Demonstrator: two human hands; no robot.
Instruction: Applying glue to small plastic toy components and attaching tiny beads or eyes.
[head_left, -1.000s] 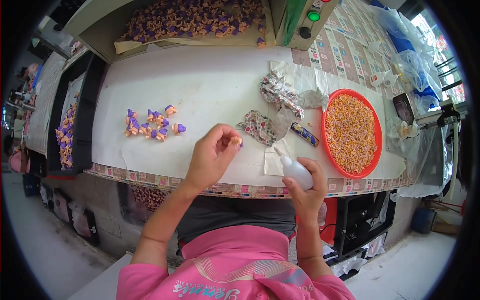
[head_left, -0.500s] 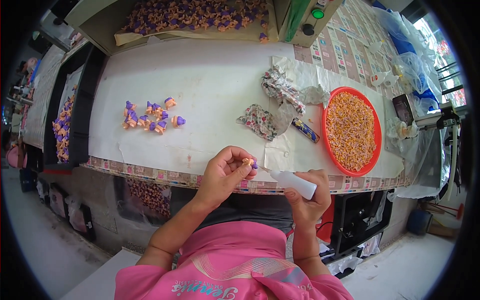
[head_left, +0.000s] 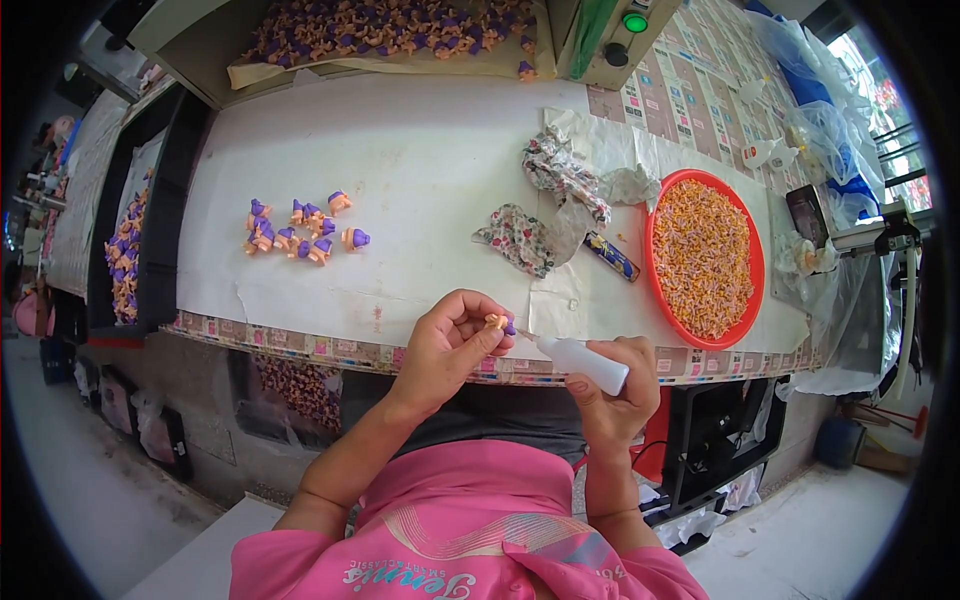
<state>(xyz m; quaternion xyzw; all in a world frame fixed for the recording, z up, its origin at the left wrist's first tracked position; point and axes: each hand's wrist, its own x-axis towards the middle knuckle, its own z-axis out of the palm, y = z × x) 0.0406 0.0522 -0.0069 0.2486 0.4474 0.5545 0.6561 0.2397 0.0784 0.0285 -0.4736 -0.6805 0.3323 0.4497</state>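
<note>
Between the thumb and fingers of my left hand (head_left: pixel 448 345) is a small peach-and-purple figurine (head_left: pixel 497 322), held over the table's near edge. My right hand (head_left: pixel 622 392) is closed around a white squeeze bottle (head_left: pixel 585 365). The bottle's thin nozzle points left, at the purple part of the figurine; I cannot tell whether the tip touches it. Farther off to the left on the white table sheet (head_left: pixel 400 190), several more such figurines (head_left: pixel 302 232) lie in a loose group.
A red round tray (head_left: pixel 757 262) full of tiny orange and pink pieces sits on the right. Nearby lie floral cloths (head_left: pixel 518 240) and a dark blue tube (head_left: pixel 611 257). A black bin (head_left: pixel 165 200) stands left; an open cabinet (head_left: pixel 190 45) with piled figurines stands at the back.
The bottle and my right hand have shifted very slightly to the left and upward. My left hand keeps the figurine in nearly the same place.
</note>
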